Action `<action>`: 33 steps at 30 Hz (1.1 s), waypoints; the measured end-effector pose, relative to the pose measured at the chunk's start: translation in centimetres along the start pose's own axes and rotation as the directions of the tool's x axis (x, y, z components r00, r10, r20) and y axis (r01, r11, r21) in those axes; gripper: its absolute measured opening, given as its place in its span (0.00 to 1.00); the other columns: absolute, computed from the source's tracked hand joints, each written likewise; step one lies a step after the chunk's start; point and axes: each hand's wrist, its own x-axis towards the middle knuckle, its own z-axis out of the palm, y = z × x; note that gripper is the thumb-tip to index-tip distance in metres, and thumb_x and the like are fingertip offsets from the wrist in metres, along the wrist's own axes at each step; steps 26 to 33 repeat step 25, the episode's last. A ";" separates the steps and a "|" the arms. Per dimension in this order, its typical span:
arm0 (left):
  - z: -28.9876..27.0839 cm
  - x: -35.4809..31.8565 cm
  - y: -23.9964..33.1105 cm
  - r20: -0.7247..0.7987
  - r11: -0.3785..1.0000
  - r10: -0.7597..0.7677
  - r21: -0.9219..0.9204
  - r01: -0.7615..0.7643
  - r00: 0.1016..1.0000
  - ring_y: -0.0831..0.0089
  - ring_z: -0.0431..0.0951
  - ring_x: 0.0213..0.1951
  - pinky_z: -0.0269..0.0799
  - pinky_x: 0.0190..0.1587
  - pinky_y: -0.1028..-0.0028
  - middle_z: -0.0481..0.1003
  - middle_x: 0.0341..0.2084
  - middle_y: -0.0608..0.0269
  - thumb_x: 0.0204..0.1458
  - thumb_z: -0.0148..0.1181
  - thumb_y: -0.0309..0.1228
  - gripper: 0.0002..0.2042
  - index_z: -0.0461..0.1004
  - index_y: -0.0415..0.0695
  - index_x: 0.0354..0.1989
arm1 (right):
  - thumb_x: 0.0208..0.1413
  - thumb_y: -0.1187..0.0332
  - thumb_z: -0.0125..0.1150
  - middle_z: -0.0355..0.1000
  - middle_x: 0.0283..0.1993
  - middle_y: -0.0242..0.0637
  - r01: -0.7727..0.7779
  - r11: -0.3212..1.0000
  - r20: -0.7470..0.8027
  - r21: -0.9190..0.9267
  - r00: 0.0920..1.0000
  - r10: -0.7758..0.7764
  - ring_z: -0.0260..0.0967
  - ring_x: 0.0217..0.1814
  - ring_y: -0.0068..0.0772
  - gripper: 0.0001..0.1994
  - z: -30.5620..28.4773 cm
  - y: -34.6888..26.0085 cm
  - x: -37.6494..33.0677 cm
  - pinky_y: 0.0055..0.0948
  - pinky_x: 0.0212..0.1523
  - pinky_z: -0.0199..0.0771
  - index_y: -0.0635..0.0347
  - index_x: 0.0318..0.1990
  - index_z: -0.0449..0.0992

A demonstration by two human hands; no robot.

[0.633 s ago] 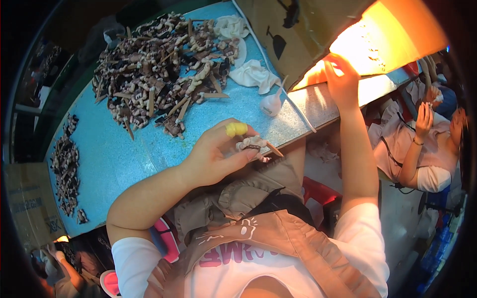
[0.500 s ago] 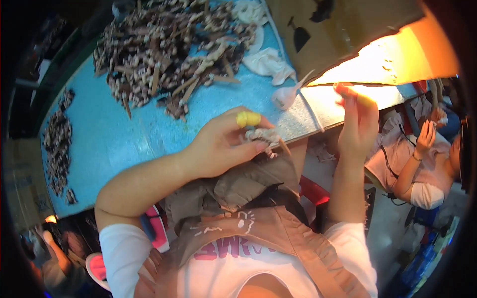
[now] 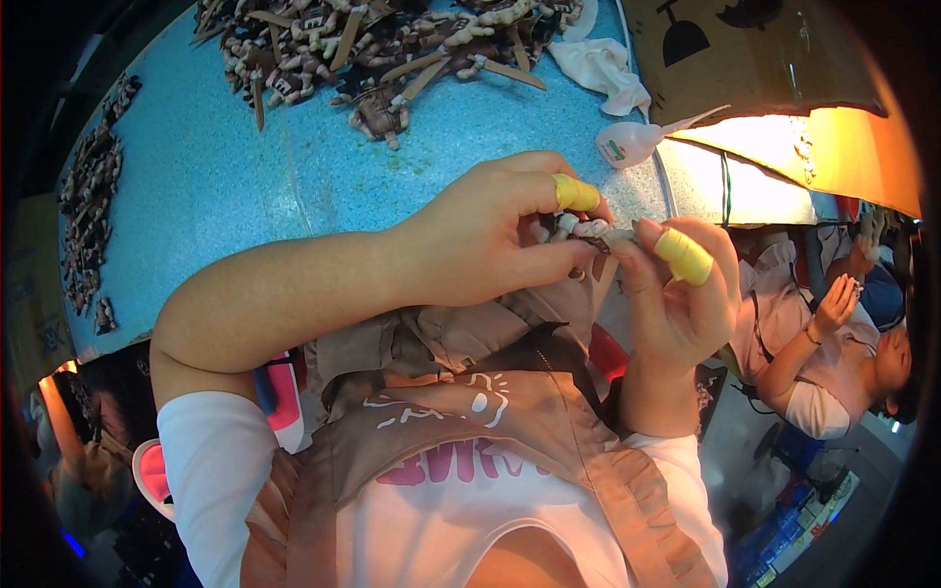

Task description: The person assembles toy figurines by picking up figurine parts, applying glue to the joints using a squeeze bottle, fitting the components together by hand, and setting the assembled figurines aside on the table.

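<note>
My left hand [image 3: 490,235] pinches a small brown-and-cream figurine [image 3: 585,227] between thumb and fingers, above the table's near edge. From the other side my right hand [image 3: 691,289] has its thumb and index fingertip closed on the pale end of the figurine. Whether a separate small part sits in that pinch cannot be made out. Yellow tape wraps a finger on each hand. A thin wooden stick [image 3: 605,277] shows below the figurine, partly covered by my fingers. Just beyond my hands lies a white squeeze bottle [image 3: 629,144] with a thin nozzle.
Similar figurines [image 3: 377,113], some with wooden sticks, are heaped on the blue table [image 3: 225,196]. Another row of figurines [image 3: 90,196] lines its left side. A white cloth [image 3: 603,73] lies near a cardboard box [image 3: 745,59] and a brightly lit area. Another person [image 3: 814,333] sits at the right.
My right hand has come from the lit area by the box to the figurine and now pinches its end. The left hand still holds the figurine. The view has shifted.
</note>
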 end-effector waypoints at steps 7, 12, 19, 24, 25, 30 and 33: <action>0.3 -0.1 -0.2 -0.042 0.998 0.035 0.047 -0.034 0.999 0.74 0.71 0.33 0.67 0.32 0.79 0.70 0.33 0.63 0.44 0.62 0.26 0.14 0.74 0.42 0.42 | 0.32 0.76 0.74 0.68 0.27 0.38 0.195 0.956 0.111 -0.218 0.978 -0.175 0.67 0.28 0.29 0.16 -0.2 -0.4 0.4 0.24 0.25 0.68 0.64 0.31 0.74; 0.3 -0.2 0.3 -0.065 0.996 0.037 0.084 -0.031 0.997 0.73 0.71 0.33 0.66 0.32 0.78 0.70 0.33 0.64 0.44 0.62 0.25 0.14 0.74 0.42 0.42 | 0.31 0.73 0.74 0.69 0.27 0.36 0.044 0.998 0.024 -0.053 0.999 -0.042 0.66 0.25 0.30 0.15 0.2 -0.1 0.0 0.24 0.26 0.66 0.63 0.28 0.74; 0.2 0.1 0.0 -0.106 0.992 0.071 0.108 -0.059 0.992 0.73 0.71 0.34 0.66 0.32 0.79 0.70 0.33 0.63 0.43 0.62 0.25 0.16 0.74 0.44 0.44 | 0.32 0.68 0.74 0.71 0.30 0.32 0.320 0.883 0.116 -0.343 0.947 -0.298 0.68 0.30 0.32 0.16 0.3 0.7 0.4 0.31 0.34 0.64 0.58 0.30 0.75; 0.1 0.0 0.3 -0.112 0.992 0.048 0.124 -0.034 0.993 0.71 0.71 0.35 0.67 0.34 0.78 0.70 0.34 0.64 0.44 0.62 0.25 0.16 0.74 0.45 0.45 | 0.34 0.70 0.72 0.71 0.33 0.33 0.247 0.916 0.094 -0.315 0.969 -0.229 0.69 0.34 0.34 0.15 0.1 1.0 -0.1 0.32 0.37 0.64 0.55 0.33 0.76; 0.0 0.0 0.2 -0.109 0.982 0.082 0.177 -0.062 0.991 0.70 0.71 0.35 0.67 0.35 0.78 0.70 0.35 0.64 0.44 0.63 0.26 0.17 0.74 0.45 0.45 | 0.35 0.71 0.72 0.71 0.35 0.33 0.227 0.934 0.095 -0.275 0.973 -0.209 0.69 0.35 0.36 0.15 0.0 1.1 -0.1 0.33 0.37 0.65 0.54 0.35 0.76; 0.0 0.0 0.2 -0.109 0.982 0.082 0.177 -0.062 0.991 0.70 0.71 0.35 0.67 0.35 0.78 0.70 0.35 0.64 0.44 0.63 0.26 0.17 0.74 0.45 0.45 | 0.35 0.71 0.72 0.71 0.35 0.33 0.227 0.934 0.095 -0.275 0.973 -0.209 0.69 0.35 0.36 0.15 0.0 1.1 -0.1 0.33 0.37 0.65 0.54 0.35 0.76; 0.0 0.0 0.2 -0.109 0.982 0.082 0.177 -0.062 0.991 0.70 0.71 0.35 0.67 0.35 0.78 0.70 0.35 0.64 0.44 0.63 0.26 0.17 0.74 0.45 0.45 | 0.35 0.71 0.72 0.71 0.35 0.33 0.227 0.934 0.095 -0.275 0.973 -0.209 0.69 0.35 0.36 0.15 0.0 1.1 -0.1 0.33 0.37 0.65 0.54 0.35 0.76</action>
